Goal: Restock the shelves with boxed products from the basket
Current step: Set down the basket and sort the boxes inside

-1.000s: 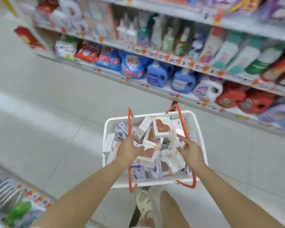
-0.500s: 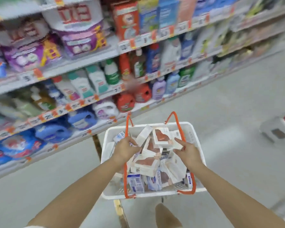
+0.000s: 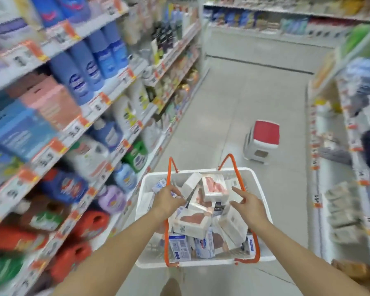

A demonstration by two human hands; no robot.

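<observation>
Over the white plastic basket (image 3: 263, 190), left hand (image 3: 168, 201) grips the orange handle (image 3: 169, 178); right hand (image 3: 249, 207) spread.

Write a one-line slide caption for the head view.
Both hands, left hand and right hand, over a white basket of boxed products in a store aisle, stool ahead.

Both forearms are bare to the frame edge, no sleeves, and the hands (image 3: 209, 204) carry no gloves.
</observation>
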